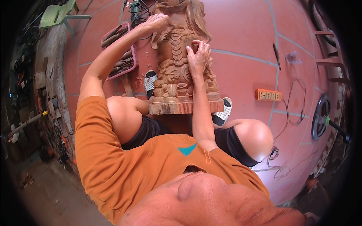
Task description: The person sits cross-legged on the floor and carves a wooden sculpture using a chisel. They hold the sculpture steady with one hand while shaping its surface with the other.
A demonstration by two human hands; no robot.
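A carved wooden statue (177, 64) with dense relief stands between my knees, on a thick base whose front edge is reddish. Its upper end runs out of the picture at the top. At the statue's upper left side, my left hand (157, 23) is closed in a fist against the carving; whatever is in its fingers is hidden. Lower down on the right side rests my right hand (200, 56), its fingers bent over the carved surface and the thumb against the wood.
Left of the statue, a pink tray (132, 64) holds several chisel-like tools. A dark power tool with a cable (136, 11) lies beyond it. To the right are an orange power strip (268, 95), a slim tool (277, 56), a clear cup (293, 58) and a loose cord (288, 109). A green chair (56, 15) stands far left.
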